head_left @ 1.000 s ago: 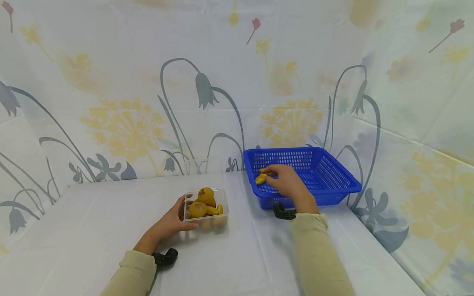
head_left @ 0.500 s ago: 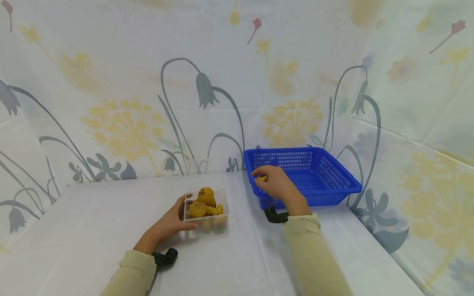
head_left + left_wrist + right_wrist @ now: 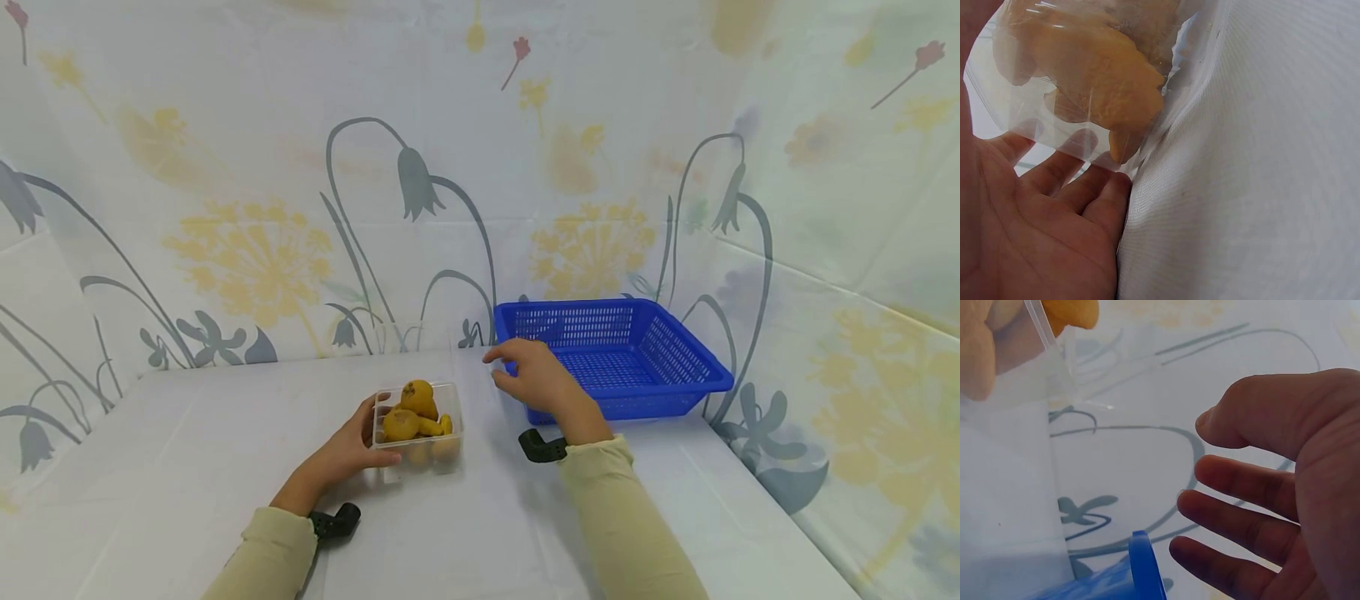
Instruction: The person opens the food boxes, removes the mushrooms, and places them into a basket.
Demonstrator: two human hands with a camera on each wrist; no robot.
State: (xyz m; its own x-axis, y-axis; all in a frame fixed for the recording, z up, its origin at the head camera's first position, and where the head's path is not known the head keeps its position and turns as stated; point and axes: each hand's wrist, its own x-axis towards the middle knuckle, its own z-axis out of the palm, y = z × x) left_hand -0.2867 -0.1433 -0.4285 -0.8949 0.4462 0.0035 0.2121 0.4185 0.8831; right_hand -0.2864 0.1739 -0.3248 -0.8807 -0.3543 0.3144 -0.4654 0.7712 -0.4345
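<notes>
A clear plastic box [image 3: 454, 417] stands on the table, filled with several knobbly yellow-orange fruits [image 3: 419, 398]. My left hand [image 3: 341, 454] holds the box at its left side, thumb at the front and fingers behind. In the left wrist view the fingertips lie against the box wall below a fruit [image 3: 1104, 87]. My right hand [image 3: 542, 379] hovers at the left rim of a blue perforated basket [image 3: 637, 337]. The right wrist view shows its thumb and fingers [image 3: 1235, 519] apart, with nothing between them. The hand hides the basket's left part.
A white cloth covers the table [image 3: 217, 467]. Patterned fabric [image 3: 480, 183] with flowers rises behind it and on both sides. The basket stands at the back right, near the fabric, with a gap between it and the clear box.
My right hand has moved left, from inside the basket to its left rim. The yellow piece seen at its fingers earlier is out of sight. The left hand and box have not moved.
</notes>
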